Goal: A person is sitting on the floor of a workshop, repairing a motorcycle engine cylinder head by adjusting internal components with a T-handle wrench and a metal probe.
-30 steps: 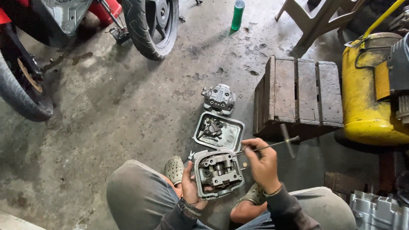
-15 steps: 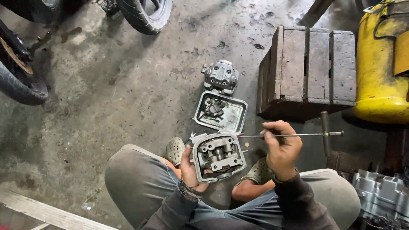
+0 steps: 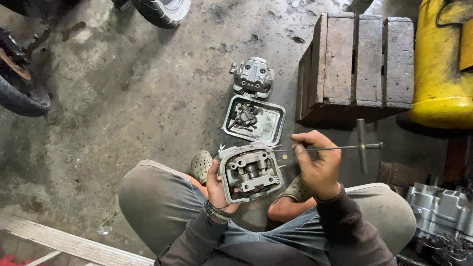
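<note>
I squat on a concrete floor. My left hand (image 3: 217, 186) grips the left side of a grey metal engine cylinder head (image 3: 250, 172), holding it up between my knees. My right hand (image 3: 318, 162) pinches the thin shaft of a long T-handle wrench (image 3: 362, 146), which lies level and points left into the right side of the cylinder head. The wrench's cross handle sticks out to the right of my hand.
A small metal tray (image 3: 268, 129) with greasy parts sits on the floor ahead, and a grey engine cover (image 3: 253, 76) beyond it. A wooden crate (image 3: 357, 64) and yellow tank (image 3: 441, 64) stand right. Motorcycle tyres (image 3: 22, 96) are at top left. Engine parts (image 3: 438, 212) lie right.
My right hand has swung the T-handle wrench from pointing up and right to lying level, with its tip at the cylinder head. The view has tilted downward.
</note>
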